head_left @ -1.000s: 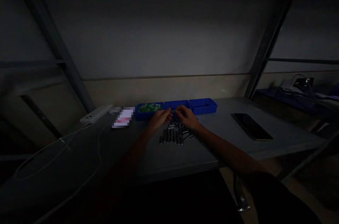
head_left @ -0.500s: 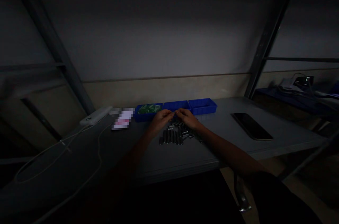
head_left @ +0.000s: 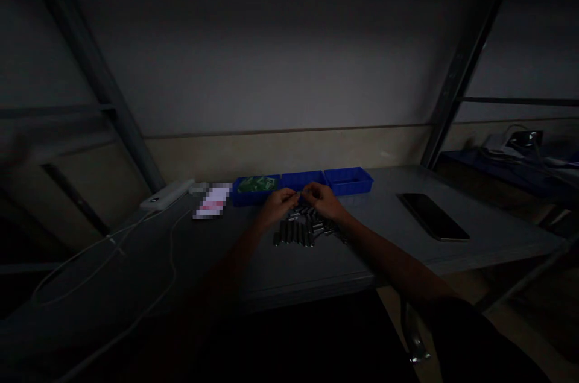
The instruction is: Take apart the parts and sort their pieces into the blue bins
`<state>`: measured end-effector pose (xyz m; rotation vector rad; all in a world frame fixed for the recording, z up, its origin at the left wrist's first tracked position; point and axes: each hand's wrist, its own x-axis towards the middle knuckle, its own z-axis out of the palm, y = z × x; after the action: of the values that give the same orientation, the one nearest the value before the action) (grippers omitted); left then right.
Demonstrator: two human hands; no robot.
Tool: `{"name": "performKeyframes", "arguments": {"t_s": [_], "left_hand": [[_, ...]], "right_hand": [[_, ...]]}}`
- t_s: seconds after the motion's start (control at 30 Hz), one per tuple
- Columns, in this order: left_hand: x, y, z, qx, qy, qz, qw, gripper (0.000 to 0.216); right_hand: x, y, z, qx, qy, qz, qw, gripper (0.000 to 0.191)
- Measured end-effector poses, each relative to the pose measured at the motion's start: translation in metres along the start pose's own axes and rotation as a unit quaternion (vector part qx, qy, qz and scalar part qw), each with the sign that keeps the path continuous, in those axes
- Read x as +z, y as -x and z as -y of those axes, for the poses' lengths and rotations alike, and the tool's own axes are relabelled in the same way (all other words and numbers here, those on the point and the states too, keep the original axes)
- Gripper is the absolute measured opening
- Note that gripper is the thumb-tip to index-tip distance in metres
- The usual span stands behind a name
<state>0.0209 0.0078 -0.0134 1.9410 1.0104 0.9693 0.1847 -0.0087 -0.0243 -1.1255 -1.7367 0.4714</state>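
Note:
My left hand (head_left: 279, 204) and my right hand (head_left: 322, 201) meet fingertip to fingertip above a heap of several small dark metal cylinders (head_left: 300, 231) on the grey table (head_left: 280, 268). Both hands are pinched closed on something small between them; the dim light hides what it is. Just behind the hands stands a row of three blue trays: the left tray (head_left: 256, 184) holds green pieces, the middle tray (head_left: 302, 178) and the right tray (head_left: 349, 180) look dark inside.
A black phone (head_left: 432, 216) lies flat on the table to the right. At the left lie a white power bank (head_left: 166, 195) with a trailing white cable (head_left: 136, 250) and a white-and-pink packet (head_left: 211, 202). Slanted metal posts flank the table.
My two hands have drawn closer together over the cylinders, from slightly apart to touching at the fingertips. The rest is unchanged.

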Motion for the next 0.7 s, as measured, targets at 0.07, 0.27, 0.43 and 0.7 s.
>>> {"name": "performKeyframes", "arguments": {"t_s": [0.07, 0.27, 0.43, 0.7], "left_hand": [[0.001, 0.001, 0.005, 0.007, -0.098, -0.011, 0.995, 0.023], [0.005, 0.003, 0.012, -0.019, -0.328, -0.003, 0.945, 0.020], [0.004, 0.002, 0.006, -0.057, -0.360, -0.010, 0.931, 0.023], [0.009, -0.009, 0.014, -0.049, -0.322, 0.033, 0.945, 0.028]], "right_hand": [[-0.005, -0.002, -0.004, 0.020, 0.064, -0.060, 0.996, 0.026], [-0.022, -0.005, -0.017, 0.106, 0.253, -0.134, 0.952, 0.026], [-0.021, -0.006, -0.016, 0.112, 0.256, -0.120, 0.953, 0.031], [-0.020, -0.005, -0.018, 0.154, 0.276, -0.090, 0.945, 0.035]]}}
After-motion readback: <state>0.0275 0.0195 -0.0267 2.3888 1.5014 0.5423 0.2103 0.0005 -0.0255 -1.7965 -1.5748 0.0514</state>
